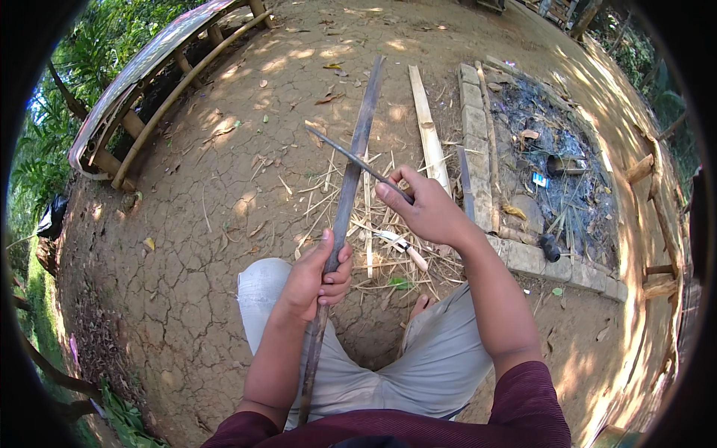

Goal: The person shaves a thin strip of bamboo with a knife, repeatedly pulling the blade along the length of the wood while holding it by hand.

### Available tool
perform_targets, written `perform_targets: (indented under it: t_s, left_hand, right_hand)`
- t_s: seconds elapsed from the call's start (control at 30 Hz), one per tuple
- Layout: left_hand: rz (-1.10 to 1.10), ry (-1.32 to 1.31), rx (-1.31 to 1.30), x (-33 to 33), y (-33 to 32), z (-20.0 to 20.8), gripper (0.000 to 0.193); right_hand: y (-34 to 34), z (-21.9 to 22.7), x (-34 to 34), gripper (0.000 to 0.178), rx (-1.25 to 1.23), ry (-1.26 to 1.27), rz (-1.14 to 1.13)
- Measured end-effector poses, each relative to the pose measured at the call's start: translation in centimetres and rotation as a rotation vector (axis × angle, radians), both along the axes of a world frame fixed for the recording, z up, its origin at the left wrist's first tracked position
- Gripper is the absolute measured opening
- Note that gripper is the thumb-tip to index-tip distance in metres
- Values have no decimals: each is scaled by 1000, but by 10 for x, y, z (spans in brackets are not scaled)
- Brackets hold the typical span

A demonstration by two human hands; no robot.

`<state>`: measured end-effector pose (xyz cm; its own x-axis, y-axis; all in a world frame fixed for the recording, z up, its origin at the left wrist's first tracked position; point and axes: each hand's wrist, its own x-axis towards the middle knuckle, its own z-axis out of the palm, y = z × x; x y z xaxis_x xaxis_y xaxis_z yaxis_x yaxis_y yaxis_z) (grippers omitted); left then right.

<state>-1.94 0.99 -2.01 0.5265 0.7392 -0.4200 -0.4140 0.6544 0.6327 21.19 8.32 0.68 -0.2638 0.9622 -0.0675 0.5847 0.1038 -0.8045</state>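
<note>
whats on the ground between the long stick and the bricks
In the head view, a pale strip, a knife, a short dark strip and scattered shavings lie between the stick and the bricks.

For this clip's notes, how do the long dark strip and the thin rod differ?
The long dark strip is much longer and broader than the thin rod.
The strip is gripped in the left hand; the rod is in the right hand.
The strip points away from the person, while the rod slants across it.
Both are dark and straight.
</note>
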Motion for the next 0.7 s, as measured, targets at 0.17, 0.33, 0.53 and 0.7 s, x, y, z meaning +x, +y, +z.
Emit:
perform_targets:
  t_s: [0.17,0.33,0.53,0.7]
  left_hand:
    - [55,37,35,-10,1,7,45]
    - [277,92,302,-39,35,83,44]
    - [699,144,888,-27,71,220,34]
    - [859,121,1140,-7,75,227,34]
  right_hand:
    - [3,14,7,52,-152,292,-267]
    - [17,-7,3,49,-185,405,-388]
    - [6,-19,-12,54,-188,598,-270]
    - [-23,-21,-45,59,27,605,-103]
